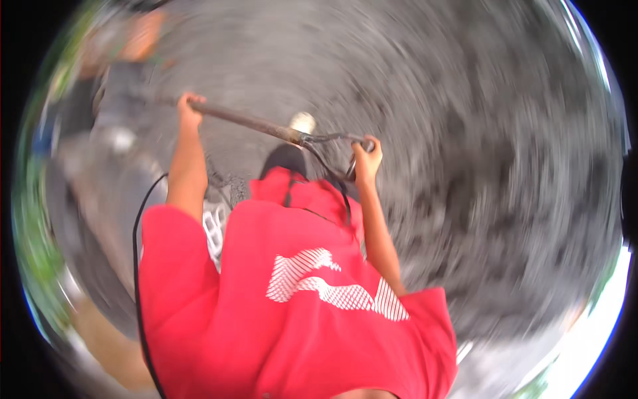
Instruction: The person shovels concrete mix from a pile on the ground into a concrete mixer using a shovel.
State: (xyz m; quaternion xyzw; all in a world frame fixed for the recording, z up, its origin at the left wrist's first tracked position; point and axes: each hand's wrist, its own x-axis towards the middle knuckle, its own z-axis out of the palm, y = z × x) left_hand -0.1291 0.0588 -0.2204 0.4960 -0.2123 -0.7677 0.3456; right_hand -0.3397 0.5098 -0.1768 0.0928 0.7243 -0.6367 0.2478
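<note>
Both of my hands are on a shovel [249, 121], held slantwise across in front of me. My left hand [191, 108] is wrapped round its shaft toward the far end. My right hand [367, 159] grips the crossbar of the forked, D-shaped handle at the near right end. Beyond my left hand, the shovel's far end blurs into a dark grey patch, so I cannot make out the blade clearly. Dark grey loose material [412, 133] spreads beneath and to the right, smeared by motion. A small pale round thing [303, 122] shows just behind the shaft.
At the far left is a blurred orange thing [143, 36]. A light brownish-grey strip [100, 206] runs along the left side. A black cable [137, 266] hangs by my left arm. Something white with openings [214, 229] lies below my left forearm.
</note>
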